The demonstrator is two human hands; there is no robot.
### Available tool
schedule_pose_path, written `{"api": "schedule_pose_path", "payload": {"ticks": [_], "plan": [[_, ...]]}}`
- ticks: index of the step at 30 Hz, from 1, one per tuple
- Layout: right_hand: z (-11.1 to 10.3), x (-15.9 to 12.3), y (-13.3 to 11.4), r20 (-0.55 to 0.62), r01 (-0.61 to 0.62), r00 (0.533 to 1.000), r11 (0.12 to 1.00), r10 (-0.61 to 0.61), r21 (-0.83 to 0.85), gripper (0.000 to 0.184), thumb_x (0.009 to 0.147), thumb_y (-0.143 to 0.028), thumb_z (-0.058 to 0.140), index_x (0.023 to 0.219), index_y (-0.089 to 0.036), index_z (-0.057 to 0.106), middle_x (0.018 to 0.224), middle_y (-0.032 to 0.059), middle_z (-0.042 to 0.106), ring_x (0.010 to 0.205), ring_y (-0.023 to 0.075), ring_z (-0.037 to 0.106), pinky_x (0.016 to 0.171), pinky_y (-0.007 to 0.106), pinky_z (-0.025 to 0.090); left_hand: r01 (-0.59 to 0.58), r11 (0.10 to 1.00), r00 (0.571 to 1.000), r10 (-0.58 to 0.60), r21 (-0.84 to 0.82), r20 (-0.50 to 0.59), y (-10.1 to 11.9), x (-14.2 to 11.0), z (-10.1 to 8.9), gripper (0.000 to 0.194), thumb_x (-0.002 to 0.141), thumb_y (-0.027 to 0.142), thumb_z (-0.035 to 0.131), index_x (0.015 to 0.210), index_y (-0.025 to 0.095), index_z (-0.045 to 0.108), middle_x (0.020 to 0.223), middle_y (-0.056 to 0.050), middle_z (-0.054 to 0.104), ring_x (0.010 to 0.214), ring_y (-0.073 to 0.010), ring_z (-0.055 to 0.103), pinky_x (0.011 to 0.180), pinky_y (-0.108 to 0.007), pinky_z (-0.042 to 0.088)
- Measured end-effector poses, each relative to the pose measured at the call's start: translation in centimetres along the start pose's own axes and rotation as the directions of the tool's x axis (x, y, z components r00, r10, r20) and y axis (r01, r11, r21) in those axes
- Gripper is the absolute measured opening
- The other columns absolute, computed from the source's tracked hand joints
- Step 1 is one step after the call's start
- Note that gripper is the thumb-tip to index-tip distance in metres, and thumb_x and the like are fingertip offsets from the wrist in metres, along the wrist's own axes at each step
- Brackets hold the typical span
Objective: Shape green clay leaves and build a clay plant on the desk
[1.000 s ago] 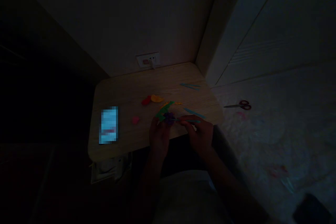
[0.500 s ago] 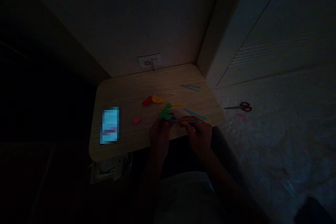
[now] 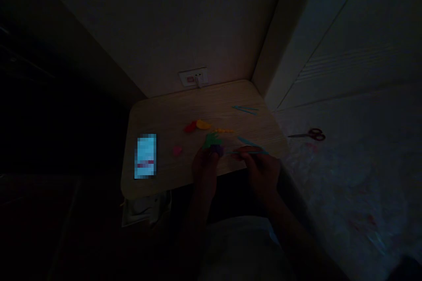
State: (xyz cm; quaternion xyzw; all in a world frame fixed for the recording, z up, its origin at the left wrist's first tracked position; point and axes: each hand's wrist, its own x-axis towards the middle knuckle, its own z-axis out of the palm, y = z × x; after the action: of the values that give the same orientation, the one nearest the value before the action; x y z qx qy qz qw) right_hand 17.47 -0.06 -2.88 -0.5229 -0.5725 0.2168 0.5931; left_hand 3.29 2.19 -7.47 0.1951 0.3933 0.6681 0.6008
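My left hand point(image 3: 205, 167) is closed on a small purple piece point(image 3: 216, 150) with green leaf-like parts point(image 3: 212, 139), which looks like modelling clay. In my right hand point(image 3: 262, 167) is a thin blue modelling tool point(image 3: 253, 152), pinched between the fingers, its tip pointing left near the purple piece. Whether the tip touches it I cannot tell. Beyond my hands lie a red piece point(image 3: 190, 127), an orange-yellow piece point(image 3: 203, 124) and a beaded yellow strip point(image 3: 224, 131). A pink lump point(image 3: 177, 150) rests to the left of my left hand.
The scene is very dark. On the small wooden table point(image 3: 158, 114) lie a lit phone point(image 3: 145, 156), a wider blue tool point(image 3: 249, 141) and thin blue sticks point(image 3: 245, 109). Scissors point(image 3: 308, 135) are on a pale surface at the right. A wall socket point(image 3: 194, 77) holds a plug.
The blue tool in my right hand has drawn back right from the purple piece. My left hand has turned the purple and green piece. The whole view has shifted slightly.
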Motion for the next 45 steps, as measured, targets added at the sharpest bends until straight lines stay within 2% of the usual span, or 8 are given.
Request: {"api": "schedule_pose_path", "payload": {"ticks": [10,15,21,24,32,37,39,45], "plan": [[0.2,0.1,0.1,0.106,0.063,0.992,0.998,-0.063,0.006,0.018,0.098,-0.021,0.07,0.086,-0.026,0.082,0.092,0.0044,0.086,0.084,0.0218,0.082,0.08,0.033,0.066,0.009,1.0,1.0,-0.009,0.029,-0.016,0.0,0.0,-0.1,0.045,0.061,0.035,0.102,0.096,0.021,0.078,0.096,-0.004,0.081,0.089,-0.0166,0.075,0.086,-0.028,0.058],[-0.1,0.2,-0.1,-0.003,0.021,1.0,1.0,-0.021,0.011,0.024,0.099,-0.021,0.067,0.08,-0.025,0.081,0.087,0.0033,0.085,0.08,0.0212,0.082,0.075,0.033,0.065,0.036,0.999,0.997,-0.033,-0.029,0.069,0.4,-0.1,0.0,0.053,0.068,0.034,0.1,0.113,0.023,0.074,0.118,-0.008,0.079,0.107,-0.0222,0.076,0.093,-0.033,0.059],[0.1,0.2,-0.7,0.014,0.066,0.998,0.997,-0.067,0.049,0.022,0.098,-0.017,0.069,0.081,-0.025,0.081,0.089,0.0028,0.085,0.08,0.02,0.082,0.075,0.03,0.065,-0.014,1.0,0.996,0.016,-0.02,0.088,0.5,-0.2,0.4,0.046,0.06,0.029,0.102,0.095,0.021,0.073,0.085,0.002,0.075,0.072,-0.0108,0.069,0.067,-0.022,0.055],[0.3,0.3,-1.0,0.009,0.082,0.997,0.996,-0.082,0.04,0.023,0.098,-0.016,0.069,0.081,-0.025,0.081,0.089,0.0031,0.085,0.079,0.0203,0.082,0.074,0.03,0.065,-0.038,0.999,0.993,0.037,0.002,0.111,0.5,-0.2,0.5,0.045,0.06,0.031,0.101,0.093,0.02,0.072,0.082,0.002,0.074,0.066,-0.0099,0.066,0.063,-0.021,0.054],[0.4,0.5,-1.0,0.069,0.143,0.987,0.99,-0.144,0.022,0.02,0.099,-0.016,0.067,0.087,-0.025,0.081,0.089,0.0041,0.085,0.079,0.02,0.082,0.076,0.03,0.066,-0.024,0.998,0.999,0.022,0.056,0.023,0.5,-0.7,0.3,0.058,0.053,0.027,0.104,0.098,0.022,0.068,0.091,0.0,0.08,0.077,-0.0154,0.076,0.068,-0.023,0.058],[0.5,0.4,-0.5,0.078,0.131,0.988,0.991,-0.132,0.018,0.02,0.099,-0.015,0.067,0.088,-0.024,0.08,0.09,0.0042,0.085,0.081,0.0196,0.082,0.077,0.03,0.066,-0.029,1.0,0.997,0.029,0.001,0.073,0.6,-1.0,0.0,0.044,0.072,0.045,0.097,0.1,0.022,0.071,0.098,-0.006,0.081,0.08,-0.0175,0.076,0.068,-0.026,0.058],[0.6,0.3,-0.4,0.072,0.126,0.989,0.991,-0.128,0.034,0.02,0.099,-0.014,0.067,0.087,-0.024,0.08,0.09,0.0039,0.085,0.081,0.0192,0.082,0.077,0.029,0.066,-0.021,1.0,0.996,0.022,-0.01,0.081,0.6,-1.0,0.0,0.044,0.073,0.048,0.096,0.1,0.022,0.072,0.097,-0.006,0.081,0.079,-0.0173,0.076,0.068,-0.026,0.058],[0.2,0.2,-0.7,0.03,0.128,0.991,0.992,-0.128,-0.002,0.022,0.098,-0.014,0.068,0.084,-0.025,0.08,0.089,0.0034,0.085,0.08,0.0196,0.082,0.076,0.029,0.066,-0.038,0.999,0.999,0.038,0.012,0.025,0.8,-0.7,0.1,0.045,0.065,0.038,0.101,0.092,0.023,0.068,0.087,0.0,0.078,0.077,-0.0143,0.075,0.067,-0.023,0.058]]}}
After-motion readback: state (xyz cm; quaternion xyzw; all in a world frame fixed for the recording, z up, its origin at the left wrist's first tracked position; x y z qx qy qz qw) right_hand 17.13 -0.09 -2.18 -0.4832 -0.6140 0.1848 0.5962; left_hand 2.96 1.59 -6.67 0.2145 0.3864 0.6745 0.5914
